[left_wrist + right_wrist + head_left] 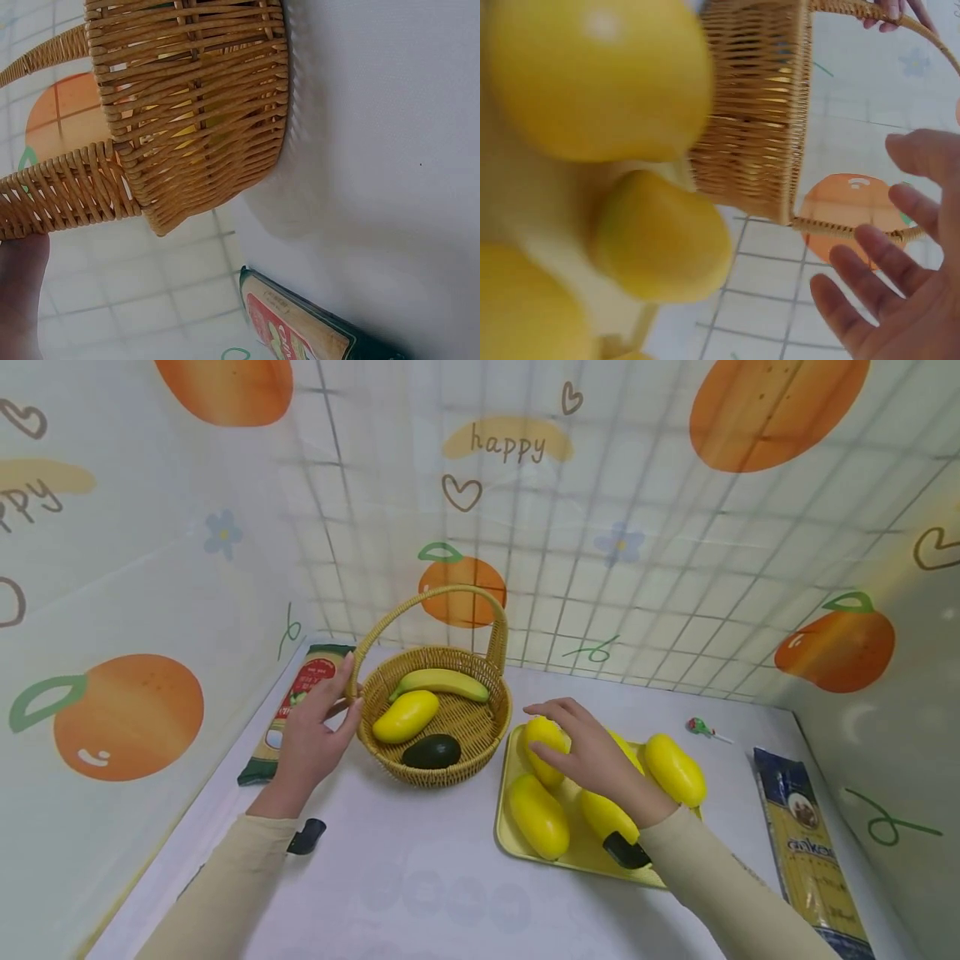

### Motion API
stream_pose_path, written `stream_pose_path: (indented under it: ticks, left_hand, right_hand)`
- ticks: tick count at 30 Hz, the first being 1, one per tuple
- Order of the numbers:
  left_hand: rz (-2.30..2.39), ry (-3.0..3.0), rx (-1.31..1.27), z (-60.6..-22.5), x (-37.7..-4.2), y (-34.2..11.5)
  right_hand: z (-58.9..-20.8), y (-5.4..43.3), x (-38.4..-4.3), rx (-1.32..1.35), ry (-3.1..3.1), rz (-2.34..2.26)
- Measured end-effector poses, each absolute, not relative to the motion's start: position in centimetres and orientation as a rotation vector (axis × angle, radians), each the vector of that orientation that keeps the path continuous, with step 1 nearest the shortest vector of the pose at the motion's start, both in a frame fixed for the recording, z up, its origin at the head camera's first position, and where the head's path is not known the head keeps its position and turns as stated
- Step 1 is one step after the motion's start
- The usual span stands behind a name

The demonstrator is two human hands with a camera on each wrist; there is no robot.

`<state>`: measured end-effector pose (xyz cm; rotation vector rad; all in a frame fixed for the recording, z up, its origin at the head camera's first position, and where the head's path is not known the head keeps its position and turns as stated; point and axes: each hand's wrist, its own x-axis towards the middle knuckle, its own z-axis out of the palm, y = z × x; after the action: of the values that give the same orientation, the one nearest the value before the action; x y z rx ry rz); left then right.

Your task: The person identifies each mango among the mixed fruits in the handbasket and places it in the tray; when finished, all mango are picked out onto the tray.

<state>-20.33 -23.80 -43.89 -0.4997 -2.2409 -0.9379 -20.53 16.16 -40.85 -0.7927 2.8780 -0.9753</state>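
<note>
A wicker basket (pixel 471 768) with a tall arched handle stands left of the middle in the head view. Inside it lie a banana (pixel 442 683), a yellow mango (pixel 406 717) and a dark green avocado (pixel 432 752). My left hand (pixel 309 739) grips the left foot of the handle between thumb and fingers. To the right, a yellow tray (pixel 501 831) bears several mangoes (pixel 538 817). My right hand (pixel 592 756) hovers over the tray with its fingers spread, just above a mango (pixel 544 731) at the back left; in the right wrist view this hand (pixel 907 292) holds nothing.
A green and red packet (pixel 258 758) lies behind my left hand. On the right are a lollipop (pixel 701 727) and a blue-ended spaghetti pack (pixel 806 835). A fruit-printed cloth (pixel 360 510) over a wire grid walls the table's back and sides.
</note>
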Motion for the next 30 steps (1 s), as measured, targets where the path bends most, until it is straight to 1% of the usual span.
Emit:
stream_pose_path:
  ticks: [7,14,23,30]
  left_hand:
    - [-0.938,-2.249,-0.495,-43.9,-20.3,-24.2]
    - [-0.954,-2.254,-0.483,-44.1,-20.4,-24.3]
    - [-0.941,-2.258,-0.485,-43.9,-20.3,-24.0]
    - [-0.938,-2.267,-0.483,-44.0,-20.3,-24.1]
  right_hand:
    - [-39.9,12.4,-24.1,-0.954,2.781,-1.016]
    - [-40.8,8.3,-27.2,-0.99,2.687,-0.913]
    - [-40.7,3.8,-29.9,-1.039,2.637,-0.743]
    - [-41.0,0.8,-31.4,-1.125,2.549,-0.686]
